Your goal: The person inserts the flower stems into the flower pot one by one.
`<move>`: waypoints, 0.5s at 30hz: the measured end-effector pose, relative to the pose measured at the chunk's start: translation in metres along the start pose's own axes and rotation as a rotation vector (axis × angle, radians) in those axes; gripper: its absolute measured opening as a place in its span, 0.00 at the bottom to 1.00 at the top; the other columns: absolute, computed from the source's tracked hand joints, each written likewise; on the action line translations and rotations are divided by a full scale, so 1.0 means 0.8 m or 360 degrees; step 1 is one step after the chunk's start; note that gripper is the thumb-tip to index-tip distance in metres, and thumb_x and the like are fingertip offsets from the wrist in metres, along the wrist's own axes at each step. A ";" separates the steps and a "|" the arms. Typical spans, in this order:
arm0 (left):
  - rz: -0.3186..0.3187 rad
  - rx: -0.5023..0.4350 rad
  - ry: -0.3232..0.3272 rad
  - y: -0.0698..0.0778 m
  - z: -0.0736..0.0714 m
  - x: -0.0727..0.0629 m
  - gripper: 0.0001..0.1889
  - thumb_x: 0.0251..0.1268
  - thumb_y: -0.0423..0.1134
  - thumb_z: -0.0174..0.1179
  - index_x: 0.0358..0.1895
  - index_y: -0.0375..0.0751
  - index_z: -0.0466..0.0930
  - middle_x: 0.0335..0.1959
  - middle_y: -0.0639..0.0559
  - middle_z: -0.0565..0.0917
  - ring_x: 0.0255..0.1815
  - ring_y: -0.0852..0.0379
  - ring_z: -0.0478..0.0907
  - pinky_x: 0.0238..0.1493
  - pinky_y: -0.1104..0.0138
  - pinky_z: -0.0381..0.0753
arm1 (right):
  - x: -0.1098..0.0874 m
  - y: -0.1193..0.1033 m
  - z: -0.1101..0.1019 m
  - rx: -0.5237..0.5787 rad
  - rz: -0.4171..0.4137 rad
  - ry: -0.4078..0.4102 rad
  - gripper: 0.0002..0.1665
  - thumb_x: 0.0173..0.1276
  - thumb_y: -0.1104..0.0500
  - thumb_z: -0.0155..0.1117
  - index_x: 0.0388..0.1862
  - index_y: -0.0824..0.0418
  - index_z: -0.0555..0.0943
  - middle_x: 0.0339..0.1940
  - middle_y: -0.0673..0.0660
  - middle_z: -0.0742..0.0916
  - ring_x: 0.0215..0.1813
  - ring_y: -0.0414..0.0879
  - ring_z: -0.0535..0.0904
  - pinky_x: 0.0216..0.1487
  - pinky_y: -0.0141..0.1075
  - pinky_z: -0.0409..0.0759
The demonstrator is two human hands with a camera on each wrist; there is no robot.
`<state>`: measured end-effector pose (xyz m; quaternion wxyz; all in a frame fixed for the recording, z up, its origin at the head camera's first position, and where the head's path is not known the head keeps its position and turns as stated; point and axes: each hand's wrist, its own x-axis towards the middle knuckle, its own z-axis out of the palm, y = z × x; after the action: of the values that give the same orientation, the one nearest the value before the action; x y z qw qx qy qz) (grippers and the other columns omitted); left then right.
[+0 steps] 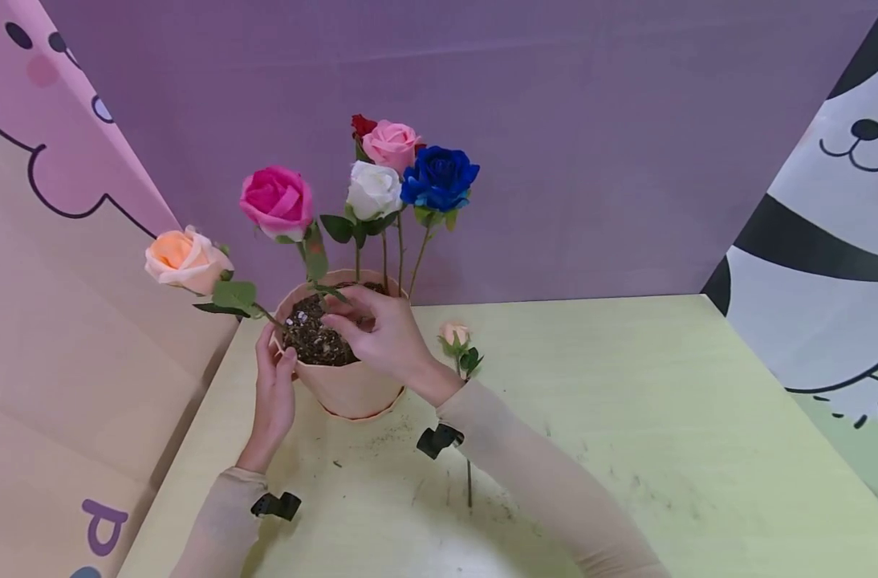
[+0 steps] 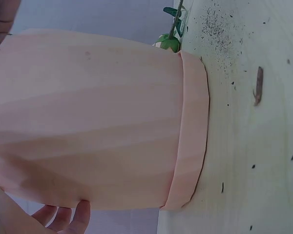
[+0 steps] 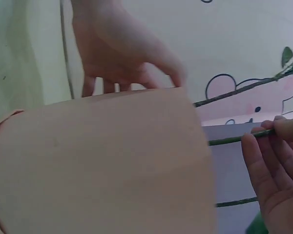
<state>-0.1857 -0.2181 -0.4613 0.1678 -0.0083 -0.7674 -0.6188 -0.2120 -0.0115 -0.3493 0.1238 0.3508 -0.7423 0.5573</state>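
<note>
A pale peach flowerpot (image 1: 355,389) filled with dark soil (image 1: 312,333) stands on the table. My left hand (image 1: 274,401) grips its left side, thumb at the rim and fingers round the outer wall. Over the soil, my right hand (image 1: 392,333) pinches the green stem (image 3: 227,141) of a magenta rose (image 1: 276,202) between thumb and fingertips; the pot hides the stem's lower end in the right wrist view. Leaning out to the left is a peach rose (image 1: 186,261). White (image 1: 374,191), blue (image 1: 441,178), pink (image 1: 392,144) and red (image 1: 363,126) roses rise behind my right hand.
A small peach rose (image 1: 455,333) lies on the table (image 1: 627,385), its stem partly under my right forearm. Soil crumbs (image 2: 219,34) and a bit of bark (image 2: 259,87) are scattered near the pot. A purple backdrop (image 1: 591,160) stands behind.
</note>
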 end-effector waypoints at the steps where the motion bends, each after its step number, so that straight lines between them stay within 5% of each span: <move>1: 0.0003 0.0000 -0.0006 0.000 0.001 0.001 0.32 0.90 0.47 0.37 0.89 0.53 0.40 0.84 0.33 0.57 0.82 0.37 0.61 0.68 0.53 0.68 | -0.001 0.004 0.002 -0.0008 0.0011 0.0000 0.13 0.74 0.62 0.71 0.54 0.66 0.88 0.45 0.62 0.94 0.43 0.54 0.93 0.43 0.27 0.86; 11: -0.0010 0.0004 0.0012 0.004 0.007 0.001 0.32 0.90 0.46 0.37 0.88 0.52 0.41 0.84 0.32 0.57 0.81 0.36 0.60 0.67 0.55 0.69 | -0.009 0.050 0.017 -0.0038 -0.0178 0.0066 0.09 0.79 0.69 0.61 0.50 0.72 0.85 0.42 0.65 0.93 0.40 0.57 0.93 0.43 0.35 0.90; 15: -0.0017 0.0001 0.0029 0.004 0.003 -0.001 0.32 0.90 0.45 0.37 0.88 0.52 0.41 0.84 0.33 0.57 0.81 0.37 0.60 0.65 0.59 0.69 | -0.009 0.055 0.021 -0.0152 -0.0272 -0.0003 0.07 0.81 0.68 0.59 0.48 0.69 0.83 0.41 0.63 0.93 0.39 0.53 0.93 0.42 0.28 0.88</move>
<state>-0.1850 -0.2146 -0.4587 0.1715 0.0016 -0.7660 -0.6196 -0.2322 -0.0180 -0.3922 0.1870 0.4070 -0.7355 0.5083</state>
